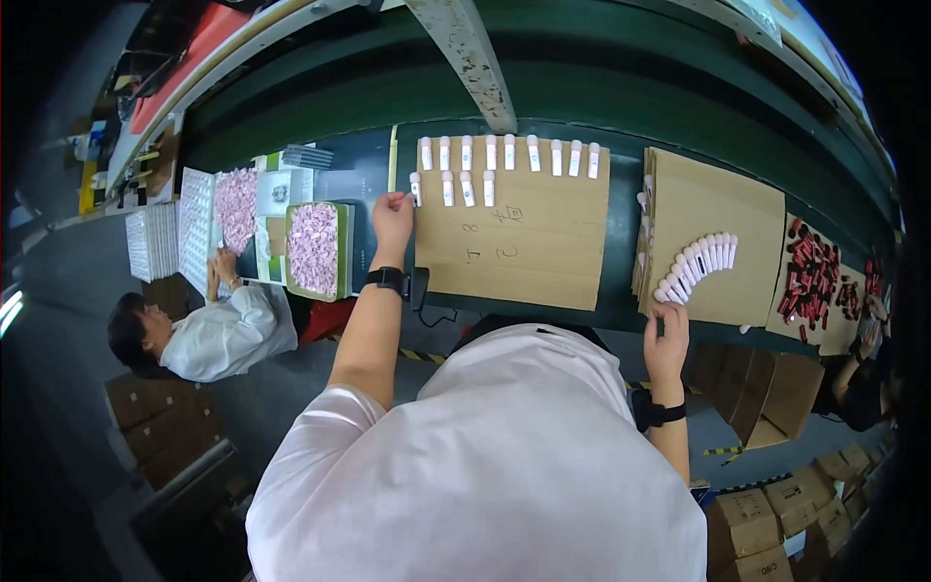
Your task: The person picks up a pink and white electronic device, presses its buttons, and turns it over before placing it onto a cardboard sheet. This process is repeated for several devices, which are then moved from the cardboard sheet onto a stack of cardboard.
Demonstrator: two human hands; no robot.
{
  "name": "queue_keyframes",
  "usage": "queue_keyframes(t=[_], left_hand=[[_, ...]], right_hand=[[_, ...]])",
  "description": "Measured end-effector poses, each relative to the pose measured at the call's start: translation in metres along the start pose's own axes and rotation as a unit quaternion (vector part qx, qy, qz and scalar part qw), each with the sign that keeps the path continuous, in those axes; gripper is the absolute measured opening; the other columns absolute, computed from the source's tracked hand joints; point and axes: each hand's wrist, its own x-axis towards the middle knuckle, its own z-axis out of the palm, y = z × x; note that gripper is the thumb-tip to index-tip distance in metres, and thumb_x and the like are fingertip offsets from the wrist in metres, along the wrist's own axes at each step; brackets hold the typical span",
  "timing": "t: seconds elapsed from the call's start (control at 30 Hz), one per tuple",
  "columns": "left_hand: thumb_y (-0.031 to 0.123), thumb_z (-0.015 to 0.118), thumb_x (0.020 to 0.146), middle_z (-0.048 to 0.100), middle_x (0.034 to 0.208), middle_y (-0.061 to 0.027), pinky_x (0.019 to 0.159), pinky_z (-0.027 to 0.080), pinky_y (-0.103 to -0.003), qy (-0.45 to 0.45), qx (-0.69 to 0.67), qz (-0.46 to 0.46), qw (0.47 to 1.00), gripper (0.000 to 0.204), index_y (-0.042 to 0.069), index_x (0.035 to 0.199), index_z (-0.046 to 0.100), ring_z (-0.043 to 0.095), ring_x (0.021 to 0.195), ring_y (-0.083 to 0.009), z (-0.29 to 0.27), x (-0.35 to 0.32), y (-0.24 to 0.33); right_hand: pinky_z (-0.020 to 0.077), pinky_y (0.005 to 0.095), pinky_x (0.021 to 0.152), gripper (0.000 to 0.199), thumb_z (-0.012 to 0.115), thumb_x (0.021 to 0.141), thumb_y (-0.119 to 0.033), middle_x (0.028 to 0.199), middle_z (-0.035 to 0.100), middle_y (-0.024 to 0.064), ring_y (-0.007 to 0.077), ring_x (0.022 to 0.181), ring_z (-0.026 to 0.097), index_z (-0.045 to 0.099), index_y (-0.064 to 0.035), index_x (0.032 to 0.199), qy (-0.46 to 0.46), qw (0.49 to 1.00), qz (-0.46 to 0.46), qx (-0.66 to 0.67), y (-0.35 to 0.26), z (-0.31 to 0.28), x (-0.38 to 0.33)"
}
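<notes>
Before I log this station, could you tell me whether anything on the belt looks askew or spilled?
Nothing is spilled. The small white tubes stand in tidy rows on the flat brown cardboard sheet, where the left hand sets one. By the right hand, more white tubes lie fanned in a curve, not straight.

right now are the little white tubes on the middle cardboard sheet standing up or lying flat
Standing upright. The white tubes show their ends in two spaced rows on the cardboard sheet; the left hand is at the leftmost one in the nearer row.
</notes>
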Motion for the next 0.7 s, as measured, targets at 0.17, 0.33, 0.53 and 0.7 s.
queue_keyframes(t=[0.17,0.33,0.53,0.7], left_hand=[[0.024,0.074,0.08,0.068,0.077,-0.0108,0.068,0.053,-0.035,-0.012,0.078,-0.004,0.997,0.028,-0.001,0.091,0.066,0.065,0.071,-0.024,0.012,0.003,0.007],[0.026,0.074,0.079,0.068,0.079,-0.0126,0.069,0.053,-0.038,-0.02,0.124,0.001,0.992,0.029,0.0,0.091,0.066,0.066,0.073,-0.0284,0.015,0.005,0.016],[0.028,0.074,0.079,0.068,0.079,-0.0123,0.069,0.053,-0.038,-0.07,0.132,-0.006,0.989,0.03,0.001,0.092,0.066,0.067,0.074,-0.0293,0.023,-0.003,0.033],[0.028,0.073,0.081,0.069,0.08,-0.0117,0.069,0.053,-0.037,-0.057,0.128,0.004,0.99,0.031,0.001,0.095,0.066,0.067,0.074,-0.0281,0.024,-0.002,0.03]], right_hand=[[0.0477,0.0389,0.081,0.014,0.06,0.081,0.005,0.097,0.058,0.0165,0.036,0.091,0.058,0.059,-0.0002,0.094,-0.016,1.0,0.001,0.014,-0.009,0.005,-0.001],[0.0476,0.0388,0.081,0.013,0.06,0.083,0.004,0.097,0.058,0.0168,0.0359,0.091,0.058,0.06,0.0,0.095,-0.017,1.0,0.015,0.018,-0.01,0.008,-0.006],[0.0492,0.039,0.077,0.014,0.063,0.08,0.004,0.096,0.06,0.0161,0.0341,0.087,0.06,0.061,-0.0005,0.094,-0.006,1.0,-0.006,0.005,-0.013,0.012,-0.006],[0.0492,0.0392,0.076,0.014,0.063,0.081,0.004,0.095,0.06,0.0162,0.0342,0.086,0.06,0.061,-0.0005,0.094,-0.008,1.0,-0.007,0.012,-0.019,0.013,-0.003]])
